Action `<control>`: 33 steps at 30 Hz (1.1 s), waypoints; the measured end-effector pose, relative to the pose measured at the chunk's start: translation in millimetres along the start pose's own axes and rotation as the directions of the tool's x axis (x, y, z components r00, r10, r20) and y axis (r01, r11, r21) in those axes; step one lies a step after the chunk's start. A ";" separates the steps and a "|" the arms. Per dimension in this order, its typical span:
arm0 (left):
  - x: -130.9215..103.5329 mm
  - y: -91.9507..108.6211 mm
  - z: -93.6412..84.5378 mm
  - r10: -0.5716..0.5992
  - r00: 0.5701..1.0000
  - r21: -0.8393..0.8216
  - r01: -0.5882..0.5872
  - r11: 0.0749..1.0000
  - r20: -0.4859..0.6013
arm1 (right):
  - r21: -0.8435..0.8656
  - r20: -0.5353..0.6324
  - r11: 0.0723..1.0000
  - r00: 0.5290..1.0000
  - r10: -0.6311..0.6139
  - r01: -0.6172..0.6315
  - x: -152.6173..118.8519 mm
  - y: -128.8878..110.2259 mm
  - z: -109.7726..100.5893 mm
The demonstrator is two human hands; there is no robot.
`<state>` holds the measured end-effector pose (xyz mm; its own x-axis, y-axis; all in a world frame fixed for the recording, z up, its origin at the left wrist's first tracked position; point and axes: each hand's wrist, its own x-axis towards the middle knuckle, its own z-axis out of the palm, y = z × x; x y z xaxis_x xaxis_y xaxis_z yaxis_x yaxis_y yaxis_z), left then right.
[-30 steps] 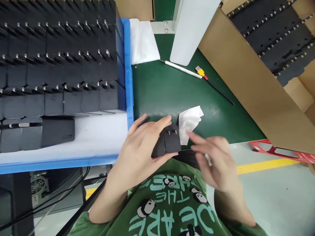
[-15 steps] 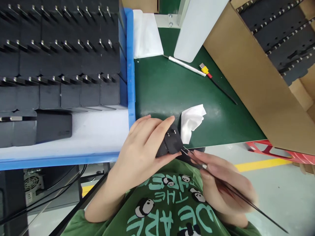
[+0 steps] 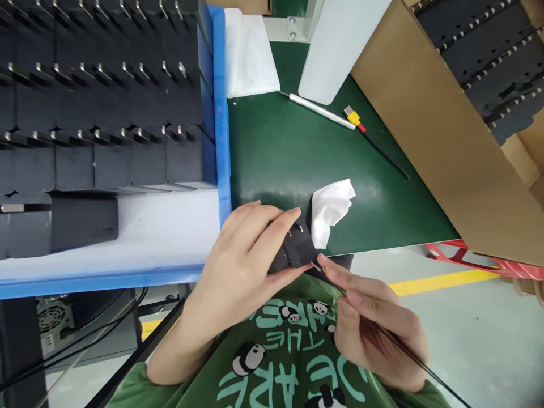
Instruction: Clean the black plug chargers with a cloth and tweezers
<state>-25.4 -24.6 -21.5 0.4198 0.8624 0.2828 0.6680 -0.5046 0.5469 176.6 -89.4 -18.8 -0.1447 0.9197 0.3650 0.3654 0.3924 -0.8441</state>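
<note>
My left hand (image 3: 244, 258) is wrapped round a black plug adapter (image 3: 299, 245) at the table's front edge, its metal prongs facing up. In my right hand (image 3: 378, 323) are dark, thin tweezers (image 3: 408, 350), pinched between thumb and fingers, with their tips at the adapter's lower right corner. Whether the tips touch it is too small to tell. Just right of the adapter, a crumpled white cloth (image 3: 330, 208) lies on the green table mat (image 3: 272, 153).
A blue-rimmed tray (image 3: 224, 141) with rows of black adapters (image 3: 113, 158) fills the left. Behind lie a folded white cloth (image 3: 251, 56), a white pen-like tool (image 3: 322, 111) and a USB cable (image 3: 378, 148). A cardboard box (image 3: 408, 124) stands at right.
My right hand has moved slightly left, and its fingers are closer to the adapter. The tweezer tips have come together. My left hand still holds the adapter in nearly the same place.
</note>
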 end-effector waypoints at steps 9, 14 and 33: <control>-0.3 -0.3 -0.6 -0.004 1.000 -0.005 0.004 1.000 0.006 | 0.001 0.012 1.000 1.000 0.018 -0.018 1.1 -1.6 -0.3; 0.0 0.3 -0.4 -0.003 1.000 -0.008 0.003 1.000 0.003 | -0.010 0.026 1.000 1.000 -0.015 0.015 2.2 -1.9 -2.4; 0.3 -0.4 -0.2 0.006 1.000 0.011 -0.005 1.000 -0.021 | 0.004 0.069 0.999 0.997 -0.035 0.035 8.4 -0.2 -4.0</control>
<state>-25.7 -24.1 -21.5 0.4106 0.8602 0.3025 0.6726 -0.5097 0.5365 179.0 -81.8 -13.9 -0.2206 0.9040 0.3663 0.3568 0.4243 -0.8323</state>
